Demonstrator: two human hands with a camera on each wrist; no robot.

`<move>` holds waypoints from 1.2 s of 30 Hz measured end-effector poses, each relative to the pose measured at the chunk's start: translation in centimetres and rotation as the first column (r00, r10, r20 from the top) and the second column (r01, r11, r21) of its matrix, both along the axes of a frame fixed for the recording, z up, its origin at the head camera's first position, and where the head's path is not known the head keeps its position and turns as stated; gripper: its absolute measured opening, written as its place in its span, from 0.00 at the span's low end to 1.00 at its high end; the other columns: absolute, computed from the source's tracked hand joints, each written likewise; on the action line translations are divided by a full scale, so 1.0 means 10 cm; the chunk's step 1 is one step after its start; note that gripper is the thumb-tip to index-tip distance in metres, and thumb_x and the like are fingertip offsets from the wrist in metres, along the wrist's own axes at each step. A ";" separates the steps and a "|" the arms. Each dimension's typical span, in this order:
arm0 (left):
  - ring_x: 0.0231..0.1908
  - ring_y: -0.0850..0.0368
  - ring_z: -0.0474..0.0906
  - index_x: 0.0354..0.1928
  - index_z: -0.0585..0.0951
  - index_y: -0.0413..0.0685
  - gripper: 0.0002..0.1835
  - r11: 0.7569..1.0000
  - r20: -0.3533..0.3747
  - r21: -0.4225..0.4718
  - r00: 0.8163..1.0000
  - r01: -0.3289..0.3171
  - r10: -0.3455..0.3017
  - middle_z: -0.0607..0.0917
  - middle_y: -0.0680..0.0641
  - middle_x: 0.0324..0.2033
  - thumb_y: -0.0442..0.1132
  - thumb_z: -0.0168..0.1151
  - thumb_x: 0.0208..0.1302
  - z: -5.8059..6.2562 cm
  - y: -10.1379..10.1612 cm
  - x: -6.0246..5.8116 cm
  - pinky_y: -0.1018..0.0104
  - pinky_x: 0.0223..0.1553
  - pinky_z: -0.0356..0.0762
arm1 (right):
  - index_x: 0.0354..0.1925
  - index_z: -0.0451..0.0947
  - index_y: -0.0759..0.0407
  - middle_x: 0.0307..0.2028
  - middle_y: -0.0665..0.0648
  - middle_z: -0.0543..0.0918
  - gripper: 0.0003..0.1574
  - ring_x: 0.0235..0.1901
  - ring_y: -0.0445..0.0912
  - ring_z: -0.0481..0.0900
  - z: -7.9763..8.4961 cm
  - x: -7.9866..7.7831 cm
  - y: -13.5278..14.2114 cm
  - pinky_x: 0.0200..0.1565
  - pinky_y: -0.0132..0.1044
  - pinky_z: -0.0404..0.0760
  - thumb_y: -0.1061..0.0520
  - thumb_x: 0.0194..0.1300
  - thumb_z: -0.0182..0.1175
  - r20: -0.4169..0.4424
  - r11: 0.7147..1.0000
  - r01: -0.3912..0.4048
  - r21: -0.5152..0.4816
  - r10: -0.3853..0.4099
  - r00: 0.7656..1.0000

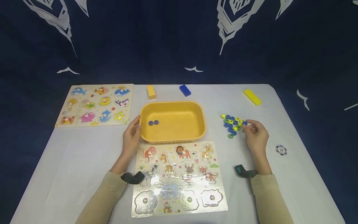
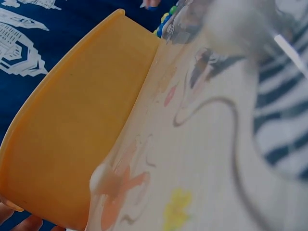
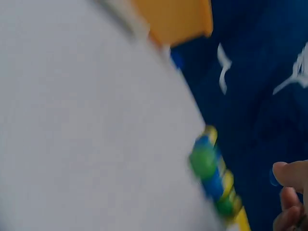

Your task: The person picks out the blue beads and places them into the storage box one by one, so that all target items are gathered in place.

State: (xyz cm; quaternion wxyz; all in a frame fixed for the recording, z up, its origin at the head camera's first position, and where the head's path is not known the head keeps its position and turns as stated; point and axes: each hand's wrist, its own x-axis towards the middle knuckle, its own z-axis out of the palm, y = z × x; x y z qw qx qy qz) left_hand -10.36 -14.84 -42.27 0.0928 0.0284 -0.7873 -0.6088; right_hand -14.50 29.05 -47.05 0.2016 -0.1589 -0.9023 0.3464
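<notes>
At its left end my left hand (image 1: 131, 135) holds the yellow tray (image 1: 173, 137), thumb and fingers at the rim. Some of those fingers (image 2: 30, 224) show beneath the tray's end in the left wrist view. Two blue beads (image 1: 153, 122) lie inside the tray, towards its left. Between thumb and finger, my right hand (image 1: 256, 137) pinches a blue bead (image 1: 244, 123). It is right at the edge of a loose group of blue, green and yellow beads (image 1: 230, 126) on the white table. The right wrist view shows the pinched bead (image 3: 274, 177) partly hidden by the thumb.
An animal puzzle board (image 1: 179, 169) lies in front of the tray; a sea-creature puzzle board (image 1: 96, 105) is at the back left. Along the back are a yellow-orange block (image 1: 151, 92), a blue block (image 1: 185, 90) and a bright yellow block (image 1: 252, 97). A round chip (image 1: 281, 150) lies at right.
</notes>
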 end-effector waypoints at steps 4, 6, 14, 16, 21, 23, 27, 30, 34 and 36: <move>0.51 0.43 0.72 0.62 0.64 0.45 0.23 1.000 0.010 -0.005 1.000 -0.001 0.001 0.72 0.39 0.53 0.35 0.47 0.65 0.01 0.01 0.00 0.59 0.50 0.74 | 0.44 0.76 0.37 0.35 0.45 0.77 0.17 0.28 0.35 0.69 -0.04 -0.16 -0.06 0.21 0.25 0.67 0.41 0.54 0.58 -0.128 0.985 -0.171 -0.016 0.168 0.977; 0.51 0.43 0.72 0.62 0.64 0.45 0.22 1.000 0.008 -0.002 1.000 -0.006 0.006 0.72 0.39 0.53 0.34 0.47 0.65 0.02 0.01 0.00 0.58 0.50 0.74 | 0.44 0.77 0.41 0.39 0.48 0.79 0.16 0.28 0.36 0.71 0.15 -0.19 -0.26 0.19 0.26 0.68 0.45 0.56 0.59 -0.148 0.951 -0.306 -0.041 0.297 0.943; 0.50 0.45 0.73 0.61 0.65 0.45 0.22 1.000 0.024 0.020 1.000 -0.020 0.019 0.73 0.39 0.53 0.33 0.48 0.64 0.00 0.00 -0.03 0.63 0.49 0.74 | 0.44 0.75 0.56 0.37 0.56 0.81 0.16 0.32 0.44 0.76 0.87 -0.35 -1.37 0.31 0.29 0.76 0.53 0.57 0.59 -0.084 0.757 -0.651 -0.053 0.647 0.758; 0.50 0.45 0.73 0.61 0.66 0.45 0.22 1.000 0.027 0.022 0.999 -0.021 0.021 0.73 0.39 0.53 0.33 0.48 0.64 0.00 0.00 -0.03 0.61 0.50 0.74 | 0.44 0.75 0.57 0.37 0.55 0.81 0.16 0.33 0.45 0.76 0.90 -0.41 -1.59 0.32 0.33 0.77 0.54 0.57 0.60 -0.046 0.713 -0.697 -0.073 0.696 0.717; 0.50 0.44 0.73 0.60 0.66 0.44 0.22 0.999 0.016 0.016 0.999 -0.028 0.027 0.74 0.38 0.52 0.33 0.49 0.63 0.01 0.00 -0.03 0.55 0.51 0.73 | 0.39 0.78 0.56 0.32 0.52 0.81 0.12 0.29 0.43 0.76 0.83 -0.54 -2.09 0.31 0.33 0.75 0.54 0.55 0.61 0.076 0.623 -0.780 -0.054 0.782 0.619; 0.50 0.44 0.72 0.60 0.66 0.44 0.22 1.000 0.012 0.013 1.000 -0.028 0.028 0.74 0.38 0.52 0.33 0.49 0.63 0.02 0.00 -0.03 0.54 0.50 0.73 | 0.37 0.79 0.55 0.28 0.50 0.80 0.11 0.26 0.41 0.75 0.77 -0.56 -2.24 0.29 0.31 0.73 0.54 0.55 0.61 0.116 0.589 -0.808 -0.036 0.805 0.582; 0.49 0.43 0.73 0.60 0.66 0.44 0.22 1.000 0.009 0.008 1.000 -0.028 0.028 0.74 0.38 0.52 0.33 0.48 0.63 0.02 -0.01 -0.02 0.57 0.49 0.74 | 0.35 0.79 0.56 0.22 0.49 0.77 0.09 0.22 0.40 0.72 0.69 -0.57 -2.53 0.25 0.28 0.71 0.58 0.52 0.61 0.176 0.512 -0.858 -0.028 0.848 0.500; 0.50 0.43 0.73 0.61 0.66 0.45 0.22 1.000 0.017 0.019 1.000 -0.023 0.023 0.73 0.38 0.52 0.33 0.48 0.63 0.01 -0.02 -0.03 0.61 0.48 0.75 | 0.34 0.80 0.57 0.20 0.48 0.77 0.09 0.21 0.39 0.71 0.63 -0.56 -2.71 0.24 0.27 0.71 0.60 0.50 0.60 0.228 0.463 -0.886 -0.017 0.865 0.448; 0.50 0.45 0.73 0.61 0.66 0.49 0.22 0.999 0.031 0.044 0.999 -0.009 0.008 0.73 0.40 0.53 0.35 0.49 0.64 -0.07 -0.05 -0.06 0.68 0.47 0.75 | 0.34 0.80 0.55 0.19 0.47 0.77 0.08 0.21 0.38 0.71 0.56 -0.54 -2.86 0.25 0.26 0.71 0.58 0.51 0.60 0.299 0.440 -0.898 -0.002 0.857 0.420; 0.50 0.47 0.74 0.61 0.67 0.53 0.22 0.999 0.030 0.041 1.000 -0.006 0.005 0.74 0.42 0.52 0.37 0.49 0.64 -0.15 -0.07 -0.09 0.70 0.46 0.75 | 0.34 0.80 0.55 0.19 0.46 0.77 0.09 0.22 0.38 0.72 0.54 -0.53 -2.90 0.26 0.26 0.71 0.57 0.52 0.61 0.324 0.435 -0.900 0.010 0.850 0.415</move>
